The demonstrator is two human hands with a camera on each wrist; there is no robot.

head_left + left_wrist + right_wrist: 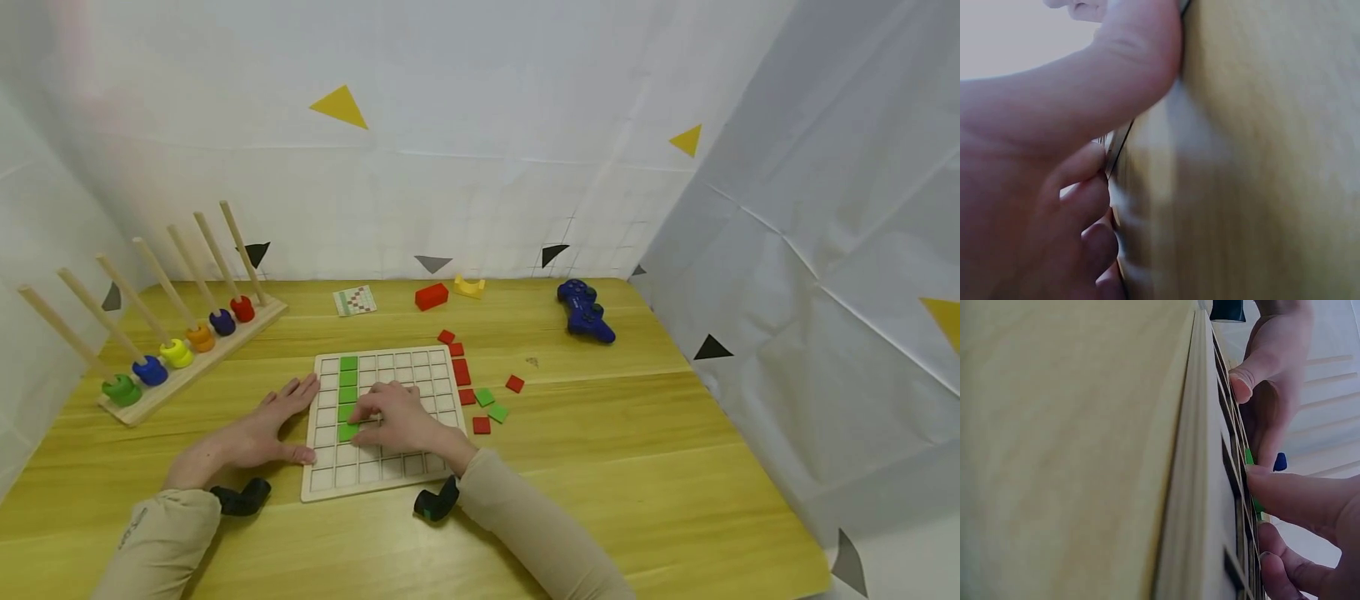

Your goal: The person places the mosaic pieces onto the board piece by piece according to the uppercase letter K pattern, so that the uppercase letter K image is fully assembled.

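A wooden grid board (412, 471) lies on the table, with a column of several green square tiles (348, 377) near its left side. My right hand (405, 421) is over the board, thumb and index finger at either side of the lowest green tile (347, 432), pinching it at its cell. In the right wrist view, the thumb touches a green tile (1257, 505) low against the board. My left hand (258, 429) rests along the board's left edge, fingers extended and thumb spread towards the lower corner. The left wrist view shows the left hand (1041, 144) beside the tabletop.
Loose red tiles (514, 383) and green tiles (497, 412) lie right of the board. A peg stand with coloured rings (201, 337) is at left. Behind are a pattern card (355, 301), a red block (431, 297), a yellow arch (469, 287) and a blue game controller (585, 311).
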